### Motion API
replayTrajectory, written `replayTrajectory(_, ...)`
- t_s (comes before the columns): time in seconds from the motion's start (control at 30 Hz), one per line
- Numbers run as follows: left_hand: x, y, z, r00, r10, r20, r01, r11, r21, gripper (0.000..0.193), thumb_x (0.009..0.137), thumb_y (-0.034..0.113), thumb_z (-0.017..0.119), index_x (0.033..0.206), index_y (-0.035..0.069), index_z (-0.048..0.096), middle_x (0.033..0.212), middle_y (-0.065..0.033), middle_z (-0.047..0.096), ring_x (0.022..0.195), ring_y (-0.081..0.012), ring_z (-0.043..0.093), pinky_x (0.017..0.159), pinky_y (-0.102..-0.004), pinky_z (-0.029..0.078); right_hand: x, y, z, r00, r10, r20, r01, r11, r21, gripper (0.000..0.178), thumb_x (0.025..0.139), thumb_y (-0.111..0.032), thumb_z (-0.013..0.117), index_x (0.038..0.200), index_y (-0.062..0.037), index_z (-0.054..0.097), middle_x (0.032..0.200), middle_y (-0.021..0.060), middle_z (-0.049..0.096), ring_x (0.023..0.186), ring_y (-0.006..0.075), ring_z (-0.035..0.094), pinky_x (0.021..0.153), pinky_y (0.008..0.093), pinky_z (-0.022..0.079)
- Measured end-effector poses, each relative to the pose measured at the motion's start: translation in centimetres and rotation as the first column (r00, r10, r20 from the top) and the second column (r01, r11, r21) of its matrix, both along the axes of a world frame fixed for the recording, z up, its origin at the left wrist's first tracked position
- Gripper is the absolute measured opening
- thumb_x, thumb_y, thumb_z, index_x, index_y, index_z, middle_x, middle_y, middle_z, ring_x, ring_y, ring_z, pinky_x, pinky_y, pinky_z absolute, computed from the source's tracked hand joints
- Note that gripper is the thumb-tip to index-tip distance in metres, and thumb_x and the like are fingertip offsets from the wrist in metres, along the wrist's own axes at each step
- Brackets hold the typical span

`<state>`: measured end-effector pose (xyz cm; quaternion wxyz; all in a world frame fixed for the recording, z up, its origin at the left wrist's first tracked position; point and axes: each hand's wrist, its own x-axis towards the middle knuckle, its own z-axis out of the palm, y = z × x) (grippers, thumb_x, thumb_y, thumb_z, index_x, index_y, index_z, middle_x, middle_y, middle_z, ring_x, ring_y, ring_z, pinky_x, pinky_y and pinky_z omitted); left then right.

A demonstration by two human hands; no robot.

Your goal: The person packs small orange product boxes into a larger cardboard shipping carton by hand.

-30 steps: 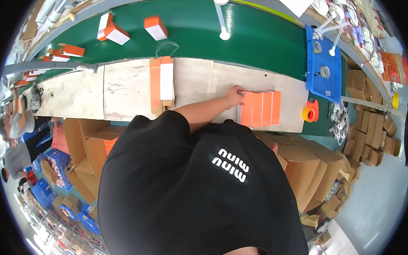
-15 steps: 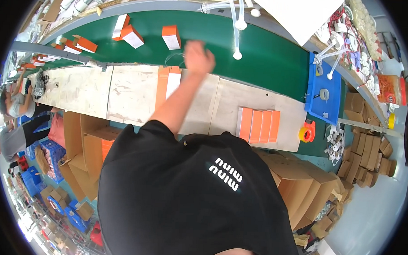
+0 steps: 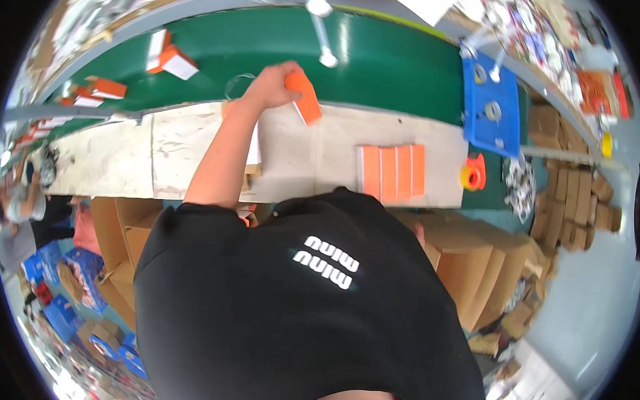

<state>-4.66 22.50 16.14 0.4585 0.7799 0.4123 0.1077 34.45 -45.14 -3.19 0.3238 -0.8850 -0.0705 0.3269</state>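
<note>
My left hand (image 3: 273, 87) is closed on an orange and white box (image 3: 304, 101), held tilted above the pale work board (image 3: 336, 140) near the green belt (image 3: 230, 45). Under my left forearm a white-sided box (image 3: 254, 147) is partly hidden. To the right, several orange boxes (image 3: 393, 172) stand in a row on the board. Only a sliver of my right hand (image 3: 419, 234) shows beside my torso, by an open cardboard carton (image 3: 466, 244); its fingers cannot be made out.
More orange and white boxes (image 3: 171, 59) lie on the belt to the left. A blue tray (image 3: 502, 122) holds tape rolls, and an orange-red tape dispenser (image 3: 474, 173) sits near the board's right end. White hoses hang overhead. Another person (image 3: 24, 197) is at the far left.
My left hand has taken hold of a box from the belt and brought it nearer, over the board. A bit of my right hand has come into view. The whole view has shifted slightly.
</note>
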Motion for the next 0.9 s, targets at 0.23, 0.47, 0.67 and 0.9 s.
replayTrajectory(0.23, 8.7, -12.8, -10.6, 0.846, -0.435, 0.307, 0.526, 0.775, -0.351, 0.045, 0.086, 0.015, 0.079, 0.130, 0.009, 0.068, 0.121, -0.0096, 0.070, 0.109, -0.0218, 0.066, 0.095, -0.0403, 0.055, -8.0, 16.0, 9.6, 0.909, 0.316, 0.273, -0.279, 0.946, -0.167, 0.065, 0.088, -0.025, 0.079, 0.142, 0.0007, 0.053, 0.124, 0.0210, 0.066, 0.114, 0.0360, 0.065, 0.094, 0.0447, 0.054)
replayTrajectory(0.47, 11.0, -18.2, -14.9, 1.000, 0.029, -0.004, -0.029, 0.999, -0.026, 0.044, 0.090, 0.025, 0.074, 0.122, -0.002, 0.063, 0.117, -0.0272, 0.068, 0.109, -0.0334, 0.068, 0.086, -0.0402, 0.059, -7.5, 14.7, 8.7, 0.937, 0.305, 0.172, -0.279, 0.947, -0.160, 0.067, 0.086, -0.025, 0.080, 0.142, 0.0003, 0.052, 0.125, 0.0193, 0.063, 0.106, 0.0307, 0.068, 0.082, 0.0421, 0.058)
replayTrajectory(0.67, 9.2, -22.1, -11.9, 0.953, -0.033, -0.302, -0.233, 0.559, -0.796, 0.056, 0.087, 0.030, 0.079, 0.120, -0.010, 0.059, 0.098, -0.0193, 0.071, 0.077, -0.0278, 0.071, 0.066, -0.0394, 0.058, -3.9, 18.7, 10.2, 0.875, 0.299, 0.381, -0.270, 0.954, -0.129, 0.078, 0.088, -0.031, 0.078, 0.150, 0.0020, 0.044, 0.142, 0.0258, 0.052, 0.124, 0.0389, 0.058, 0.106, 0.0453, 0.050)
replayTrajectory(0.9, 12.6, -25.1, -13.8, 0.969, -0.110, -0.221, -0.012, 0.873, -0.487, 0.072, 0.079, 0.026, 0.078, 0.139, -0.006, 0.052, 0.124, -0.0266, 0.068, 0.117, -0.0397, 0.067, 0.099, -0.0456, 0.055, 2.9, 23.1, 5.8, 0.919, 0.351, 0.177, -0.365, 0.930, 0.048, 0.096, 0.089, -0.037, 0.079, 0.156, 0.0098, 0.030, 0.152, 0.0292, 0.046, 0.141, 0.0383, 0.047, 0.117, 0.0444, 0.040)
